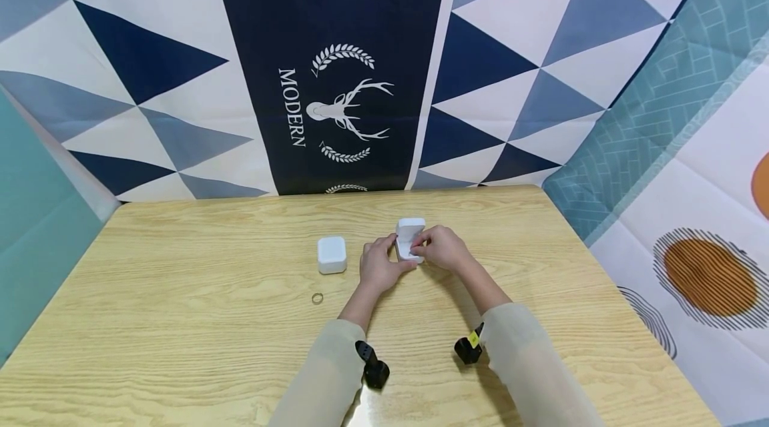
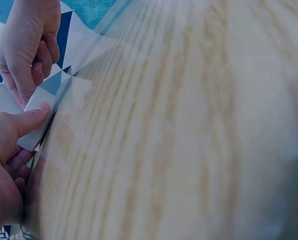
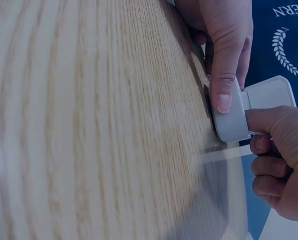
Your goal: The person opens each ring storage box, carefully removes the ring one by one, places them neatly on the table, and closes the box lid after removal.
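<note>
A small white ring box (image 1: 410,225) stands on the table with its lid raised. My left hand (image 1: 380,267) grips its base from the left, the thumb pressed on the front wall, as the left wrist view shows with the thumb lying across the white box (image 2: 39,120). The right hand (image 1: 445,248) reaches in from the right, its index finger dipping into the box under the lid. Its other fingers are curled in the right wrist view, beside the box (image 3: 232,122). I cannot tell what the right fingertips hold, since the box walls hide them.
To the left on the wooden table (image 1: 198,320) sits a second white box (image 1: 332,255), closed. A thin gold-coloured ring (image 1: 317,298) lies in front of it. Patterned cloth (image 1: 492,67) hangs behind the table's far edge and along the right side.
</note>
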Demonstrator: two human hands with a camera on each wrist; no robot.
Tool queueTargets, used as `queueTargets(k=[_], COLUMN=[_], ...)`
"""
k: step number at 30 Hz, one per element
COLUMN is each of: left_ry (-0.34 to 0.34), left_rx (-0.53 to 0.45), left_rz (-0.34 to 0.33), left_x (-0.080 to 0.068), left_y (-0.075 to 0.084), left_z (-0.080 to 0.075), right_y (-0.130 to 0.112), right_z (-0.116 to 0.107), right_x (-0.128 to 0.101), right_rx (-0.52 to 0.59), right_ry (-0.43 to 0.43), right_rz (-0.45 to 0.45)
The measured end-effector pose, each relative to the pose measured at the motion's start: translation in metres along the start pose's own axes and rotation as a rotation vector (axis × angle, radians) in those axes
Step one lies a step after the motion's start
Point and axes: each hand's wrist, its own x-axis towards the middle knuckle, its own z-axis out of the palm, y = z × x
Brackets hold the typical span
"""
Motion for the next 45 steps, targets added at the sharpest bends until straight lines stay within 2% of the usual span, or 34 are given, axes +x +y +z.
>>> queueTargets(k=[12, 26, 29, 36, 39, 45], left_ry=[0.005, 0.012, 0.006, 0.0, 0.003, 0.001], left_rx=[-0.002, 0.006, 0.003, 0.003, 0.007, 0.009], left_rz=[0.008, 0.01, 0.007, -0.002, 0.002, 0.001], left_x=[0.0007, 0.0005, 0.0005, 0.0004, 0.0004, 0.0003], left_y=[-0.0009, -0.0016, -0.0013, -0.0006, -0.0007, -0.0008], left_z=[-0.0002, 0.0001, 0.0, -0.0009, -0.001, -0.0007], right_y=[-0.0011, 0.0009, 0.0005, -0.0052, -0.0072, -0.0031], right_z=[0.0008, 0.0026, 0.0013, -0.0029, -0.0033, -0.0004], right_x=[0.0006, 0.0027, 0.0027, 0.0015, 0.0013, 0.0026], right_rx=[-0.059, -0.088, -0.118, -0.25, -0.291, -0.259], right_ry=[0.004, 0.004, 0.014, 0.041, 0.037, 0.034], right_rz=[-0.051, -0.05, -0.056, -0.154, -0.168, -0.169])
